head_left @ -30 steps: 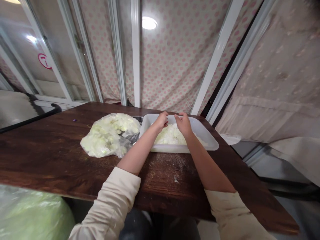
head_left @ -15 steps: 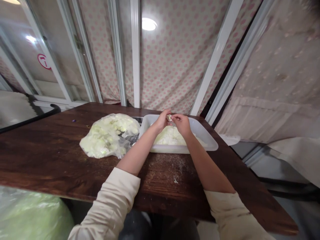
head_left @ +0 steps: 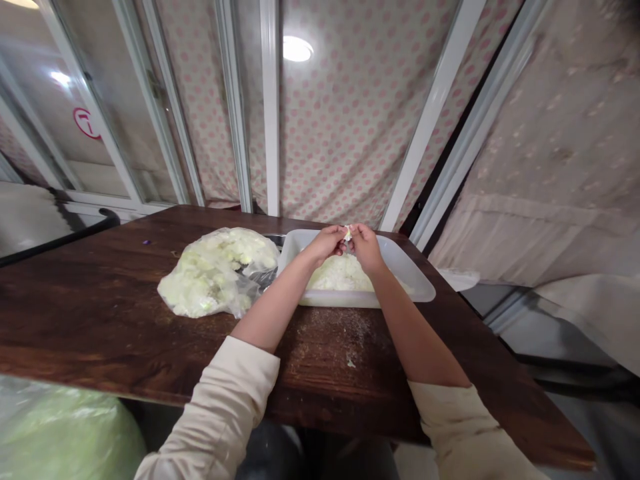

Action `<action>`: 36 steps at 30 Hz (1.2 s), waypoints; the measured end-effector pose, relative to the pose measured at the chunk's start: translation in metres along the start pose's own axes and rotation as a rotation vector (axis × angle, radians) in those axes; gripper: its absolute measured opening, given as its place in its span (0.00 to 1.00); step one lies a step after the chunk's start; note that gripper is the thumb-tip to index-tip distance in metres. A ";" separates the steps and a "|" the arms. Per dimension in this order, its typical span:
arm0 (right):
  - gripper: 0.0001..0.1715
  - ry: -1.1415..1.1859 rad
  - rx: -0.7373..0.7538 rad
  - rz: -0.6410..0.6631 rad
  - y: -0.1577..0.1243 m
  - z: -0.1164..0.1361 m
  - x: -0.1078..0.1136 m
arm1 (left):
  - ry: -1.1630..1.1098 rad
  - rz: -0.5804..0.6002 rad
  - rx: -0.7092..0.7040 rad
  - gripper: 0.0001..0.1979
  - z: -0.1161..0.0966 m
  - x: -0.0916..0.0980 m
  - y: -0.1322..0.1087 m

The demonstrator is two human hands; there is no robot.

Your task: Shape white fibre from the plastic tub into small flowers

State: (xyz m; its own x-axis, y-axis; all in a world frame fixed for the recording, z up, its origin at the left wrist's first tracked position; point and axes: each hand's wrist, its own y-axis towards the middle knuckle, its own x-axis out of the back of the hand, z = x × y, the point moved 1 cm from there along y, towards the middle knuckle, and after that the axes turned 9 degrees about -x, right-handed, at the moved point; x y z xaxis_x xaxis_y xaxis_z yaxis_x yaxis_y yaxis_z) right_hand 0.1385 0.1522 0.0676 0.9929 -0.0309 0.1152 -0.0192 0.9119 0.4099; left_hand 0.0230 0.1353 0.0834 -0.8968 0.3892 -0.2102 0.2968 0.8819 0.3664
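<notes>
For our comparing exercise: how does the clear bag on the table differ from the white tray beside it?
The clear bag is soft and crumpled; the white tray is rigid and open-topped. The bag's contents look pale green; the tray's heap looks whiter. Both rest on the wooden table.

Both hands lifted from the heap; fingers [head_left: 342, 235] now pinch a pale piece [head_left: 347, 233].

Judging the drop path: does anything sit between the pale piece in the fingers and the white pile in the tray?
Nothing visible does. The left hand and right hand pinch the pale piece just above the white pile in the tray; the plastic bag lies off to the left.
</notes>
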 end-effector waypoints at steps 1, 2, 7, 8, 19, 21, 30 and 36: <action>0.22 0.025 -0.006 0.009 0.000 0.000 -0.001 | -0.001 0.004 -0.008 0.08 -0.001 0.000 0.000; 0.23 0.050 -0.015 0.013 0.000 0.001 -0.002 | 0.002 0.007 -0.011 0.08 -0.001 -0.001 -0.001; 0.25 0.155 -0.055 0.015 -0.001 0.004 -0.006 | 0.033 -0.017 -0.021 0.09 -0.001 0.000 -0.001; 0.25 0.167 -0.047 0.033 -0.002 0.005 -0.006 | 0.037 -0.033 -0.028 0.08 -0.002 0.000 -0.001; 0.24 0.173 -0.044 0.160 -0.006 0.010 -0.008 | 0.104 -0.083 -0.120 0.14 -0.001 0.003 -0.001; 0.24 0.169 -0.066 0.176 -0.005 0.008 -0.008 | 0.119 -0.084 -0.133 0.17 -0.001 0.003 -0.001; 0.19 0.254 -0.202 0.054 -0.001 0.004 -0.001 | 0.101 -0.041 -0.039 0.15 0.000 0.000 -0.001; 0.17 0.086 -0.272 -0.212 0.002 -0.003 0.003 | 0.166 -0.124 0.001 0.11 0.004 0.004 0.002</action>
State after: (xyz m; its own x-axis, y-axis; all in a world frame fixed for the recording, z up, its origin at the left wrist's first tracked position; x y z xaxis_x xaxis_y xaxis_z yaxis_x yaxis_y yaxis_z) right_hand 0.1422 0.1554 0.0666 0.9778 -0.2074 -0.0285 0.2093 0.9649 0.1587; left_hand 0.0212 0.1396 0.0796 -0.9682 0.2284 -0.1019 0.1807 0.9205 0.3464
